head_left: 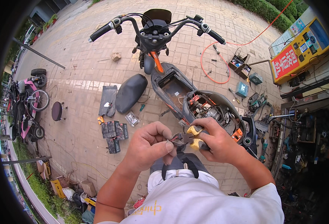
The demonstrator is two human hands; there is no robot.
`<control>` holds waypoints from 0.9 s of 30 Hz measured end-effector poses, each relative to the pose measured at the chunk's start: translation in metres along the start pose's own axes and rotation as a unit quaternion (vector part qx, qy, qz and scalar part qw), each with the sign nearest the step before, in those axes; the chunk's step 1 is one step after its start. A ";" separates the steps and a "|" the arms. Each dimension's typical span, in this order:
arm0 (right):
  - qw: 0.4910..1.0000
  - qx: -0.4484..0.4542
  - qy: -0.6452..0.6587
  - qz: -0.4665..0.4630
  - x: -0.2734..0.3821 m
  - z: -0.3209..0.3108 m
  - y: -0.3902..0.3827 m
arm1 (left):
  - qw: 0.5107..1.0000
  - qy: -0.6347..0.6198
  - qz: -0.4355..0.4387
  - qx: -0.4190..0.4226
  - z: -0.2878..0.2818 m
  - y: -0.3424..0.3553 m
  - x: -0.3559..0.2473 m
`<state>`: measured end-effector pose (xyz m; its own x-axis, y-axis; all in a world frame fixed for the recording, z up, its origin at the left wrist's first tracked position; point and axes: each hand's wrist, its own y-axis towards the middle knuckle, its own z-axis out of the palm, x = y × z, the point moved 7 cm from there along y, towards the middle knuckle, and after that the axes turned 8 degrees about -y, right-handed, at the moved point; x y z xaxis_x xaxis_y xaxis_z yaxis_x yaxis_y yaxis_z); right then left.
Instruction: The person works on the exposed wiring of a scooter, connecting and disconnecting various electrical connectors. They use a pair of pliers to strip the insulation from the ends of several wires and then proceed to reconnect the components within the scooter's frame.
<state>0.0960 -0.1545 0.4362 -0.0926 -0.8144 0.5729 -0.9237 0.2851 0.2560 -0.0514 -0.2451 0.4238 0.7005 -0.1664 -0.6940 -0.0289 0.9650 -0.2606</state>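
In front of my waist, my left hand (148, 145) pinches a small dark piece (176, 139) with a thin reddish wire between thumb and fingers. I cannot make out its exact kind. My right hand (217, 142) is closed round pliers with yellow grips (196, 144). Their dark jaws meet or sit right beside the small piece; the fingers partly hide the contact. Beyond my hands stands an electric scooter (155, 37) with its seat off. Its open rear body (211, 110) shows tangled wires and parts inside.
Left of the scooter lie its black seat (131, 93), a dark flat panel (107, 100), several black batteries (114, 130) and a screwdriver (142, 107). A round stool (57, 111) stands farther left. At right are an orange hose (201, 61), a toolbox (240, 66) and a yellow machine (302, 50).
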 end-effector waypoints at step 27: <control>0.998 -0.004 -0.067 -0.018 0.004 -0.014 0.005 | 0.996 0.032 0.075 -0.030 -0.006 -0.006 -0.004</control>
<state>0.0963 -0.1492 0.4510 -0.1094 -0.8842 0.4541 -0.9241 0.2588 0.2813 -0.0582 -0.2515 0.4245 0.6384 -0.0364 -0.7688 -0.1730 0.9666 -0.1893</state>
